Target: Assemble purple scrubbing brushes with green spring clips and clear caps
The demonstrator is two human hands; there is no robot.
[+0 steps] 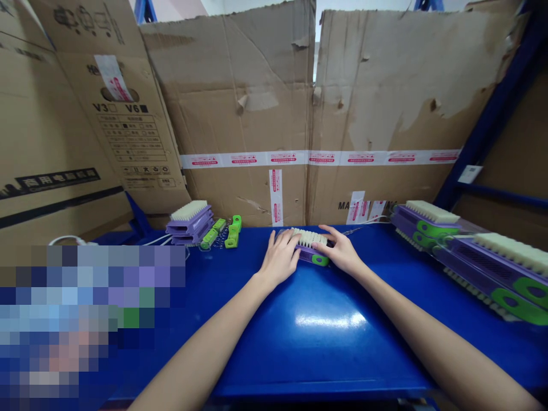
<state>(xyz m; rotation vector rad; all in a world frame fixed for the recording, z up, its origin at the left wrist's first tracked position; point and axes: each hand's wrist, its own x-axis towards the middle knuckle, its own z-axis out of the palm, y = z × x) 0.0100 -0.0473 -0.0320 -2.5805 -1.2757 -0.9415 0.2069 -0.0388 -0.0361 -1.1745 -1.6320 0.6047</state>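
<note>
A purple brush with cream bristles and a green handle piece lies on the blue table, near its far edge. My left hand is curled over the brush's left end. My right hand grips its right end, fingers resting on the bristles. Both hands hold the same brush against the tabletop.
A small stack of purple brushes stands at the back left, with loose green parts and springs beside it. A long row of finished brushes lies along the right. Cardboard sheets wall the back. A blurred patch covers the lower left.
</note>
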